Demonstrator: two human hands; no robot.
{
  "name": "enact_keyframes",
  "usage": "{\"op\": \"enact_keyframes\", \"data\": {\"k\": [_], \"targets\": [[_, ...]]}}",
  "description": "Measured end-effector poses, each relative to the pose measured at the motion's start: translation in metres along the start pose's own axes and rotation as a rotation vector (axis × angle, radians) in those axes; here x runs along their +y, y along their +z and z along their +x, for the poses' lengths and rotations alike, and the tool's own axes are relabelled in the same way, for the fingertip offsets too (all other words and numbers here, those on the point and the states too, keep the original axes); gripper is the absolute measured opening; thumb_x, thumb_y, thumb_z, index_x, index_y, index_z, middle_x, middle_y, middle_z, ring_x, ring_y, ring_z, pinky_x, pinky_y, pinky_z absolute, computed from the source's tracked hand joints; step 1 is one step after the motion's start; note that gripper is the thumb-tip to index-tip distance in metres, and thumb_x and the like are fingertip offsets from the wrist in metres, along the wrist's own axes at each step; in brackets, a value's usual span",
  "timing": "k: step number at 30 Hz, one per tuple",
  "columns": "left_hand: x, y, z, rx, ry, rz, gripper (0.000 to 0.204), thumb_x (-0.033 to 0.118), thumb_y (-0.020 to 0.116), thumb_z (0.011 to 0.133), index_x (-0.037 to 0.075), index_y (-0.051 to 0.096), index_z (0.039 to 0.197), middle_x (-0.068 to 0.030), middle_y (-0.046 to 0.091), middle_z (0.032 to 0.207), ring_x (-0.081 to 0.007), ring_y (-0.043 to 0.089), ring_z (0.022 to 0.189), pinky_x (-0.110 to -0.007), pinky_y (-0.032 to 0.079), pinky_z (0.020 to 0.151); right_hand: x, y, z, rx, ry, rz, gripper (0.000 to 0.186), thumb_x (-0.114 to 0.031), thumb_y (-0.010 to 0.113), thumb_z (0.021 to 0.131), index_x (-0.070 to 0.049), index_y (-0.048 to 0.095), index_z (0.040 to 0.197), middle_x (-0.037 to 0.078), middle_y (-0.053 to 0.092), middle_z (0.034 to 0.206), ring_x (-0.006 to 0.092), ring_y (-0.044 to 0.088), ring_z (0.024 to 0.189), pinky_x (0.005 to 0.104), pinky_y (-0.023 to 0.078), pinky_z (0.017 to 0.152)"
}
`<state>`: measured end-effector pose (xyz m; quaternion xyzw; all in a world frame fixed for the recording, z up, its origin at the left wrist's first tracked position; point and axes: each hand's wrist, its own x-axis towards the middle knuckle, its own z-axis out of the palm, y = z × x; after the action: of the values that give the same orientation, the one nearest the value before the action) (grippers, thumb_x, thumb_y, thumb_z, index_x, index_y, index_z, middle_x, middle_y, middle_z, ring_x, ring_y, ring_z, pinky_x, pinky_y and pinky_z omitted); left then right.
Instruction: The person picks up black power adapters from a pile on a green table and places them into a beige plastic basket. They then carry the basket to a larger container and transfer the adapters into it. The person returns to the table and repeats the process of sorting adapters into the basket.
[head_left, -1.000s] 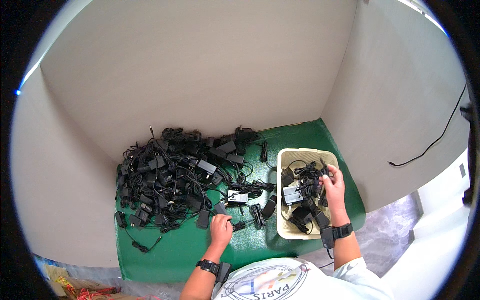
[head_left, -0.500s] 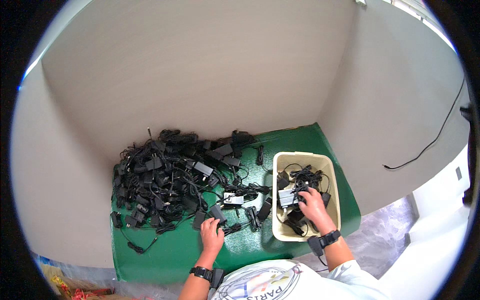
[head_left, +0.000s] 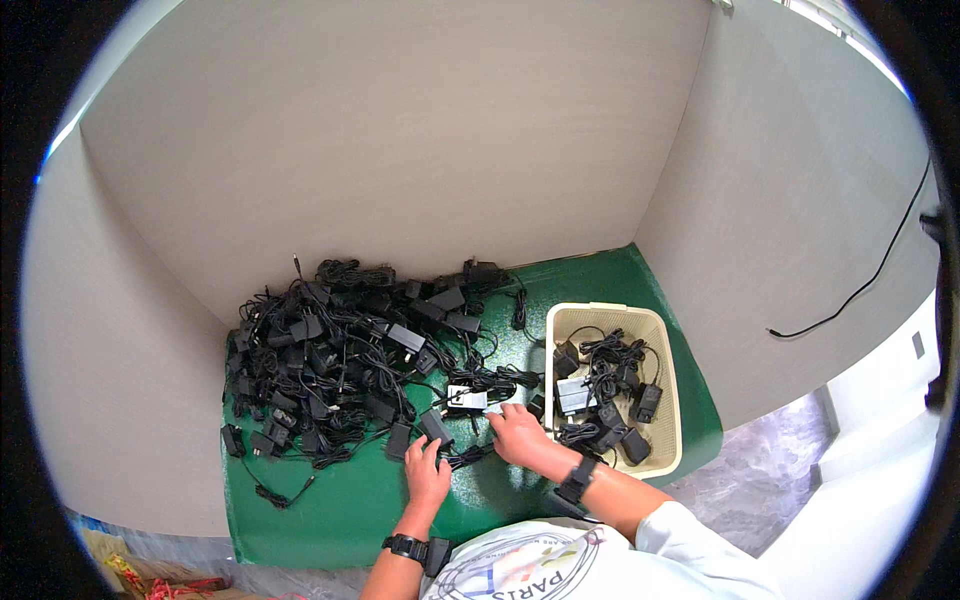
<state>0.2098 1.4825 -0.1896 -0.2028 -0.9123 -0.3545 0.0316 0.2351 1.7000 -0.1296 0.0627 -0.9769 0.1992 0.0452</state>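
Loose black power adapters with bundled cords lie on a green tabletop (head_left: 340,530). My left hand (head_left: 428,478) is at the front of the heap, its fingers apart and touching or just over a black power adapter (head_left: 436,427). To its right, my right hand (head_left: 524,440) bends its fingers down over the spot with a corded adapter; whatever they hold is hidden beneath. Just past that hand lies an adapter with a pale label (head_left: 467,398). A cream basket (head_left: 672,400) on the right holds several adapters, one with a silvery label (head_left: 574,396).
A tall tangled heap of adapters (head_left: 320,370) covers the left half of the tabletop. Grey panels (head_left: 400,140) enclose the back and both sides. A black cable (head_left: 850,297) hangs along the right panel. Black bands with small boxes circle both wrists.
My right hand has left the basket and moved left to the adapters beside it. More adapters now show in the basket. My left hand has barely shifted.
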Motion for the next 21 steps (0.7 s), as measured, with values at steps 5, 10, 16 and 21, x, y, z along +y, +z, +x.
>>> {"op": "enact_keyframes", "data": {"k": [5, 10, 16, 21], "targets": [[0.002, -0.007, 0.001, 0.041, 0.005, -0.02, 0.042, 0.009, 0.06, 0.07, 0.002, 0.057, 0.112, -0.0211, 0.047, 0.121, -0.0397, 0.043, 0.112, -0.048, 0.036, 0.095, -0.001, 0.04, 0.022, -0.43, 0.144, -0.305, 0.043, -0.017, 0.054, 0.078, -0.01, 0.053, 0.12, 0.021, 0.053, 0.102, 0.0355, 0.054, 0.094, 0.0422, 0.048, 0.079], [0.016, -0.018, 0.002, 0.074, 0.126, 0.02, 0.04, 0.007, 0.058, 0.069, 0.003, 0.059, 0.109, -0.02, 0.048, 0.121, -0.0379, 0.043, 0.114, -0.047, 0.035, 0.097, 0.007, 0.053, 0.016, -0.334, 0.154, -0.183, 0.042, -0.009, 0.057, 0.074, -0.007, 0.053, 0.116, 0.02, 0.049, 0.106, 0.0382, 0.052, 0.096, 0.0452, 0.049, 0.079], [0.036, -0.025, 0.013, -0.009, 0.209, 0.042, 0.041, 0.011, 0.062, 0.07, 0.005, 0.059, 0.11, -0.0169, 0.049, 0.123, -0.0355, 0.042, 0.119, -0.046, 0.034, 0.099, 0.009, 0.033, 0.022, -0.277, 0.136, 0.303, 0.047, -0.006, 0.06, 0.069, -0.007, 0.055, 0.115, 0.019, 0.05, 0.103, 0.0349, 0.055, 0.093, 0.0399, 0.047, 0.083], [0.046, -0.018, 0.018, -0.217, 0.376, 0.137, 0.053, 0.019, 0.068, 0.069, 0.007, 0.055, 0.118, -0.0126, 0.049, 0.125, -0.0325, 0.039, 0.123, -0.05, 0.029, 0.102, -0.006, -0.023, 0.027, -0.026, 0.208, 0.946, 0.042, -0.002, 0.056, 0.069, -0.006, 0.057, 0.111, 0.007, 0.056, 0.092, 0.0161, 0.053, 0.086, 0.0279, 0.044, 0.078]]}}
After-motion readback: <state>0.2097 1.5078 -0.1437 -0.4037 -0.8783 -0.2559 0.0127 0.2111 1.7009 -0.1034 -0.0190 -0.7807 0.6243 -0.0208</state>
